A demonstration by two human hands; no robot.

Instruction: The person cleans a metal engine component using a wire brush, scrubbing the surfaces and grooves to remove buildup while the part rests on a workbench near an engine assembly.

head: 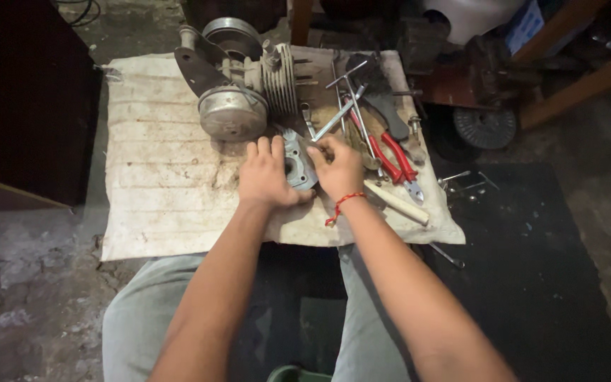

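Small grey engine casting sits between hands — left hand cups left side, fingers curled; right hand pinches right edge; bore faces up.

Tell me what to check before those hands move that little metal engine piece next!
1. Both hands on the piece: ok. The left hand and right hand hold the small grey metal part between them.
2. Part over the cloth: ok. It sits above the dirty white cloth.
3. Engine out of the way: ok. The engine lies farther back on the cloth, apart from the hands.
4. Tools near the right hand: not ok. The red-handled pliers and a wooden handle lie close beside it.
5. Grip tightness: cannot tell.
6. Part's hole free of dirt: cannot tell, too small.
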